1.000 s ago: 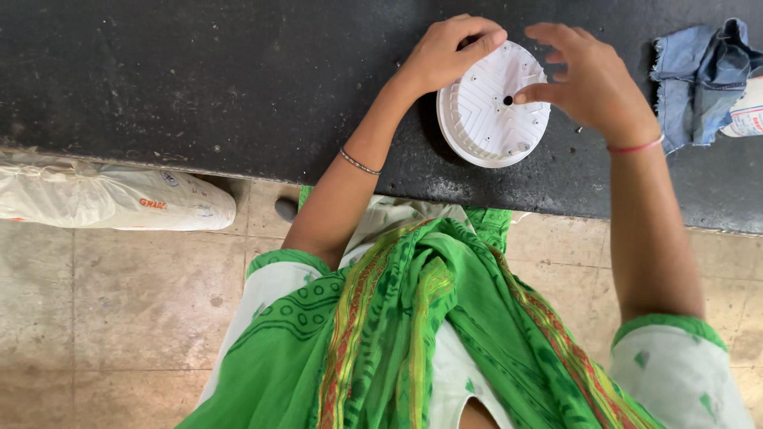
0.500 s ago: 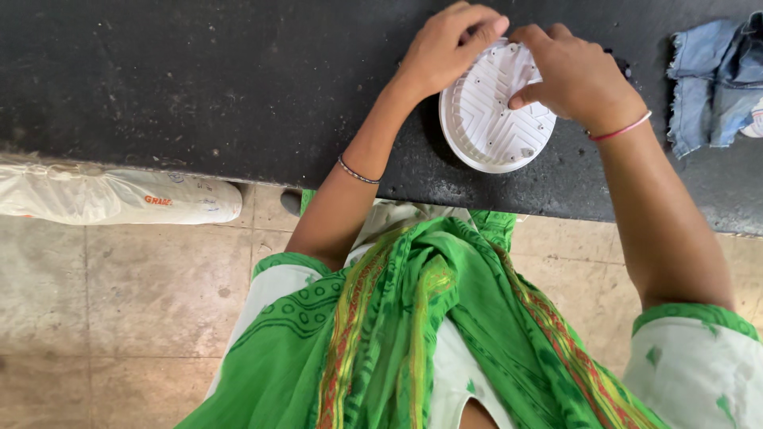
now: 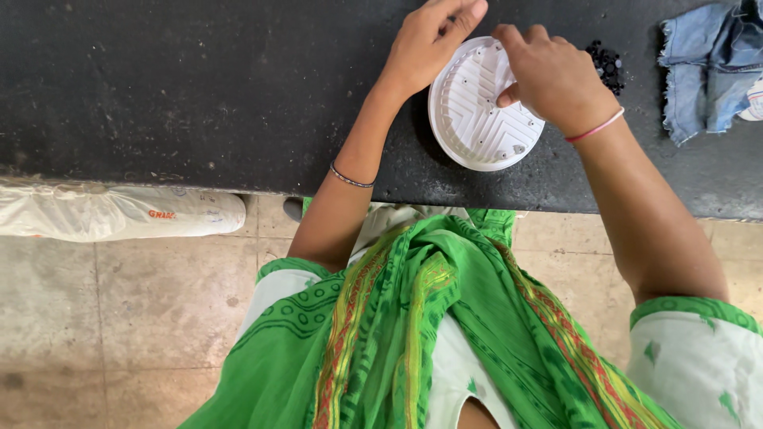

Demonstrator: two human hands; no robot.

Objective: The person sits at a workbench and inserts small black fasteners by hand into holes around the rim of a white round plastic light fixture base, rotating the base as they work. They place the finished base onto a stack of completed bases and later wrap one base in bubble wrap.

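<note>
Dark stone counter (image 3: 199, 95), head view: a round white ribbed disc (image 3: 477, 119) lies flat near its front edge. Left hand (image 3: 429, 44) pinches the far-left rim; right hand (image 3: 556, 75) covers the right side, fingers curled on it, thumb pressing, equally near. Small black beads (image 3: 606, 62) sit just beyond.

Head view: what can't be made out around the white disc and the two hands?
- White disc: its upper right part is hidden under the right hand.
- Left hand: fingertips are cut off by the top edge.
- Small black pieces: too small to tell what they are.
- Denim cloth: cut off by the right edge.
- White sack: partly under the black counter.
</note>
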